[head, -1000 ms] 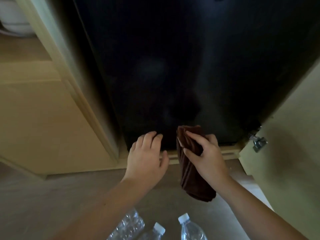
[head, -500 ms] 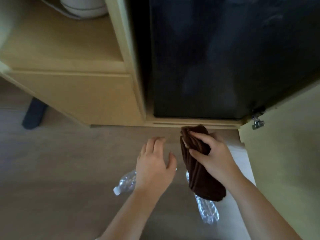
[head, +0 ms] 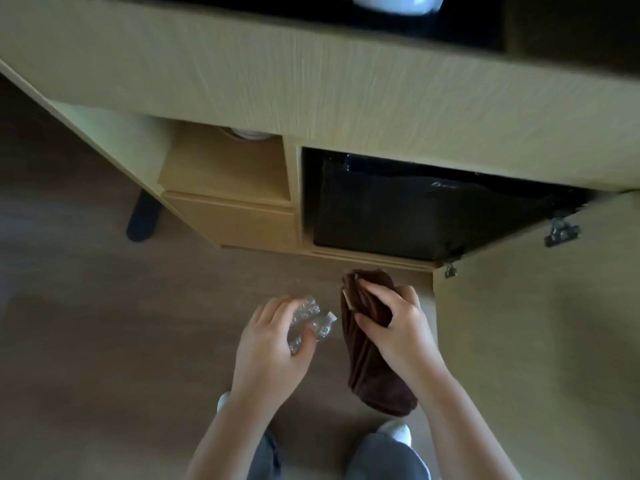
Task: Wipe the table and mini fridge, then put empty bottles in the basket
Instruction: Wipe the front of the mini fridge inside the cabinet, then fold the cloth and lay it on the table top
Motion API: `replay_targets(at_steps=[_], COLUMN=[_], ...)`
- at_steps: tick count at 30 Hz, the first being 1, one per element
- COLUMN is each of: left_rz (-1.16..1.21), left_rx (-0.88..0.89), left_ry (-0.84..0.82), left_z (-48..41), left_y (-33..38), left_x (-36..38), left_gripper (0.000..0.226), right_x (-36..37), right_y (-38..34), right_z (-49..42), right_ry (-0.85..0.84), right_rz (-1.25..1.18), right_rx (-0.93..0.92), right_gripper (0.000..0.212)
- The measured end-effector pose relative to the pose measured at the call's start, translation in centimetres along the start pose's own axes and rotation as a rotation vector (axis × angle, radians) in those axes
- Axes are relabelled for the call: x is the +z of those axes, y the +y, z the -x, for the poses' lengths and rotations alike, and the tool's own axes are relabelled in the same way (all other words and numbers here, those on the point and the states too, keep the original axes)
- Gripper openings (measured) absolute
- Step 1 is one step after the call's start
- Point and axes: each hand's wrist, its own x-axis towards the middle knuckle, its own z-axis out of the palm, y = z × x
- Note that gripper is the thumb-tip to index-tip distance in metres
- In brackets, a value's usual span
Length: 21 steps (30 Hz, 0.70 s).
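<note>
Bottles (head: 320, 325): clear, crumpled plastic, one white-capped, clutched in left grip (head: 270, 351) with fingers curled round, over brown floor (head: 104, 323), out in front of bench (head: 311, 84) front edge. Just right, not touching, right grip (head: 398, 327) clenched round dark brown cloth (head: 377, 386), bunched lengthwise and trailing back under the wrist. Below cloth, white sock (head: 396, 433) and grey trouser leg (head: 388, 459). Beyond cloth, under bench's right part, black mini fridge (head: 398, 216) inside open compartment. Farther right, cupboard door (head: 536, 323) swung wide, metal hinge (head: 561, 232) by its upper edge.
</note>
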Motion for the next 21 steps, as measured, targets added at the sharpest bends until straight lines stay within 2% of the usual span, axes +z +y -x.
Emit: replay_targets(at_steps=[8,14,21], left_rz=[0.038,-0.055,-0.135], left_rx=[-0.082,0.015,0.084], left_ry=[0.123,0.160,0.235], left_z=[3.1,6.2,9.9], left_y=[8.7,12.7,17.0], left_x=[-7.4,-12.3,-17.7], left_gripper=[0.030,0.031,0.030], right_x=[-6.1,-10.2,-15.5], right_y=[-7.2,-11.3,-16.1], right_z=[5.4,10.0,13.9], right_ry=[0.030,0.013,-0.032], right_rz=[-0.029,-0.073,-0.020], right_rx=[-0.058,-0.138,-0.254], right_gripper=[0.048,0.048,0.050])
